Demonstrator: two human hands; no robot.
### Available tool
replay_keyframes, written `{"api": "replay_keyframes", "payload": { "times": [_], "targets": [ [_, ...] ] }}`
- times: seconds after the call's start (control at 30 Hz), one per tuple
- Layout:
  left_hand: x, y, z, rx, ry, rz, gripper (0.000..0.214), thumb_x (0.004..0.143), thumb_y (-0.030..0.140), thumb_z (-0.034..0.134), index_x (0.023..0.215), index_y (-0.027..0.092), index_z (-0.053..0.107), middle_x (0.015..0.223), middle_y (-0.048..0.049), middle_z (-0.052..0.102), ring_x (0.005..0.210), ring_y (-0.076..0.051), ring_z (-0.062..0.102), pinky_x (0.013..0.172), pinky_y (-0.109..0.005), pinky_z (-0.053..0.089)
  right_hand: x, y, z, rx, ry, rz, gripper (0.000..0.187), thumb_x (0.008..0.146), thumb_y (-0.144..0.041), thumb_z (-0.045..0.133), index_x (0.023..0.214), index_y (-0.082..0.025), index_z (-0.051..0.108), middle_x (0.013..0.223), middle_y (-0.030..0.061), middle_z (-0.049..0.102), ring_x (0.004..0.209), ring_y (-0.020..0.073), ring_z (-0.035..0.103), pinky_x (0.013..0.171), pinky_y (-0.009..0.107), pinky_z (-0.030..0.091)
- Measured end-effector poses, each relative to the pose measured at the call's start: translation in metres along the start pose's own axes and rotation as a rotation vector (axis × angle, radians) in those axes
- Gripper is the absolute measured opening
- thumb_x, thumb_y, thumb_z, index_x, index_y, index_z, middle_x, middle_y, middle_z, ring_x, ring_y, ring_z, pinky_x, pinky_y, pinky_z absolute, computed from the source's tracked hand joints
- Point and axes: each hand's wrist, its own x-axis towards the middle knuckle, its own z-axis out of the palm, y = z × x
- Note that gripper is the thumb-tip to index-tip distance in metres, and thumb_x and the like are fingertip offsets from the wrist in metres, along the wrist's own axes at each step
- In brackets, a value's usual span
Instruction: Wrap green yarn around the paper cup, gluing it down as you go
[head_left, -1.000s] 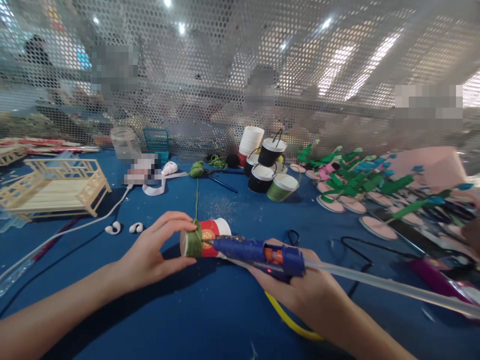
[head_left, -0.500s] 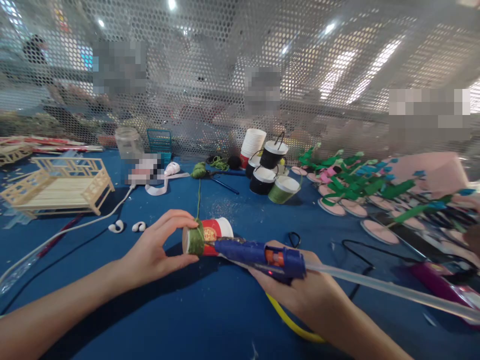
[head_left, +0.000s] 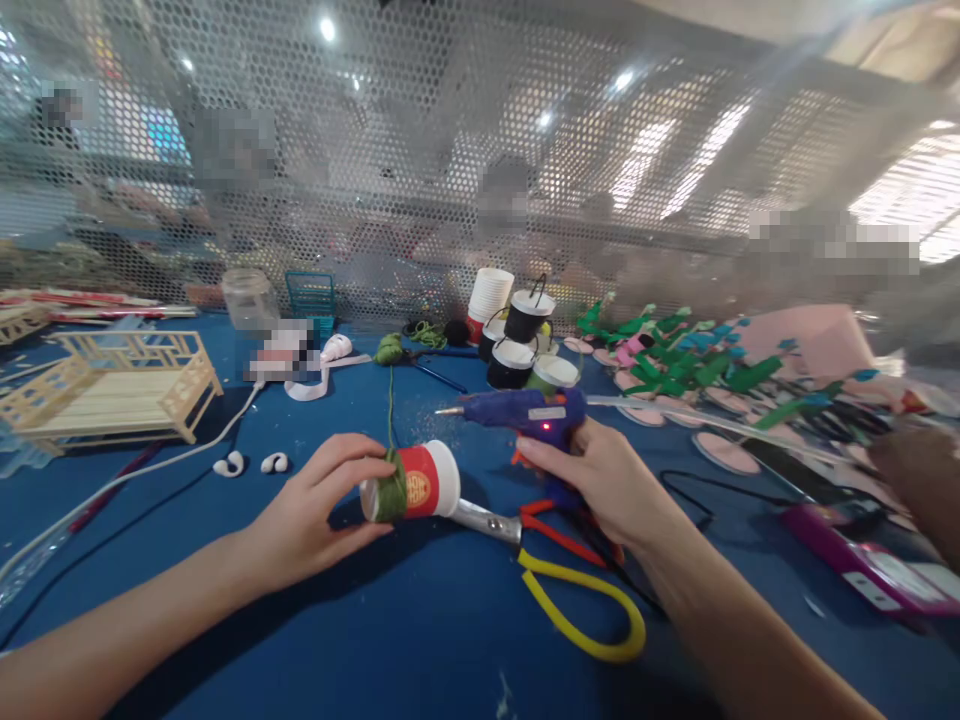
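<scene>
My left hand (head_left: 307, 515) grips the base end of a red and white paper cup (head_left: 421, 481) lying on its side on the blue table. Green cord (head_left: 389, 494) is wound round that end, and a strand runs back to a green ball of cord (head_left: 389, 348). My right hand (head_left: 600, 475) holds a blue glue gun (head_left: 521, 410) upright, lifted above and behind the cup. The gun's nozzle points left and a clear glue stick juts out to the right. Yellow-handled scissors (head_left: 570, 600) lie just right of the cup, under my right wrist.
Black and green wrapped cups with handles (head_left: 525, 345) and a stack of white cups (head_left: 487, 293) stand behind. Pink discs with green and blue paper pieces (head_left: 697, 375) fill the right. A wooden-stick miniature bed (head_left: 112, 385), white cable and earbuds (head_left: 251, 463) lie left. A mesh screen backs the table.
My right hand has lifted the glue gun away from the cup, up and to the right, uncovering the scissors. The left hand keeps hold of the cup.
</scene>
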Motion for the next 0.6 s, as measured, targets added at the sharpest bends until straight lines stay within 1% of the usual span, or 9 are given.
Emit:
{"api": "replay_keyframes", "payload": {
  "times": [0.03,0.1,0.17,0.33,0.4,0.43,0.5,0.57,0.6],
  "targets": [
    [0.000,0.000,0.000,0.011,0.008,0.024,0.029,0.081,0.020,0.055,0.109,0.017,0.045,0.107,-0.0119,0.051,0.102,-0.022,0.050,0.085,-0.038,0.047,0.006,0.003,-0.001,-0.061,0.026,-0.002,0.024,0.070,-0.038,0.059,0.070,-0.014,0.056,0.063,0.0034,0.064,0.056,0.0148,0.059,0.051,0.025,0.045],
    [0.000,0.000,0.000,0.027,0.027,0.075,0.029,0.081,0.017,0.054,0.109,0.018,0.045,0.106,-0.0119,0.051,0.101,-0.022,0.051,0.084,-0.038,0.048,0.019,0.014,0.000,-0.237,0.061,0.019,0.026,0.075,-0.040,0.054,0.068,-0.015,0.053,0.056,0.0027,0.060,0.052,0.0147,0.057,0.049,0.024,0.043],
    [0.000,0.001,0.001,0.033,0.041,0.106,0.030,0.082,0.016,0.054,0.110,0.018,0.044,0.106,-0.0120,0.051,0.102,-0.023,0.050,0.084,-0.039,0.048,0.032,0.027,0.004,-0.354,0.048,0.117,0.030,0.080,-0.042,0.046,0.068,-0.016,0.050,0.051,0.0014,0.057,0.048,0.0134,0.056,0.048,0.023,0.043],
    [-0.001,0.004,0.000,0.048,0.047,0.148,0.029,0.082,0.017,0.054,0.110,0.016,0.045,0.105,-0.0123,0.052,0.103,-0.023,0.049,0.085,-0.040,0.048,0.052,0.049,0.013,-0.457,0.009,0.200,0.033,0.081,-0.044,0.045,0.068,-0.015,0.053,0.050,0.0040,0.059,0.045,0.0151,0.058,0.047,0.024,0.044],
    [0.000,0.005,0.000,0.059,0.042,0.171,0.027,0.083,0.017,0.054,0.108,0.015,0.046,0.104,-0.0127,0.052,0.102,-0.023,0.049,0.085,-0.040,0.048,0.054,0.049,0.014,-0.540,0.011,0.203,0.033,0.081,-0.042,0.048,0.065,-0.014,0.056,0.056,0.0092,0.062,0.056,0.0206,0.063,0.053,0.029,0.046],
    [0.000,0.006,0.000,0.064,0.041,0.179,0.026,0.083,0.017,0.054,0.108,0.015,0.046,0.104,-0.0130,0.052,0.102,-0.023,0.049,0.085,-0.040,0.048,0.054,0.047,0.014,-0.588,0.023,0.194,0.032,0.080,-0.040,0.051,0.064,-0.013,0.057,0.063,0.0132,0.064,0.066,0.0249,0.064,0.059,0.032,0.046],
    [0.000,0.006,0.000,0.067,0.033,0.194,0.027,0.083,0.018,0.054,0.108,0.014,0.046,0.104,-0.0132,0.052,0.101,-0.023,0.049,0.085,-0.040,0.048,0.051,0.038,0.016,-0.673,0.064,0.154,0.027,0.078,-0.035,0.055,0.065,-0.012,0.061,0.083,0.0211,0.064,0.090,0.0333,0.060,0.073,0.040,0.044],
    [0.000,0.006,0.001,0.061,0.025,0.202,0.028,0.082,0.017,0.055,0.108,0.014,0.046,0.104,-0.0132,0.052,0.101,-0.023,0.049,0.085,-0.040,0.048,0.045,0.024,0.021,-0.710,0.077,0.078,0.025,0.078,-0.034,0.056,0.070,-0.012,0.064,0.098,0.0216,0.062,0.104,0.0341,0.053,0.082,0.041,0.039],
    [0.000,0.007,0.001,0.057,0.020,0.204,0.029,0.082,0.017,0.056,0.108,0.014,0.046,0.104,-0.0131,0.052,0.101,-0.023,0.049,0.085,-0.041,0.048,0.042,0.016,0.025,-0.695,0.049,0.019,0.027,0.080,-0.036,0.054,0.072,-0.013,0.065,0.100,0.0182,0.062,0.104,0.0309,0.052,0.084,0.039,0.038]
  ]
}}
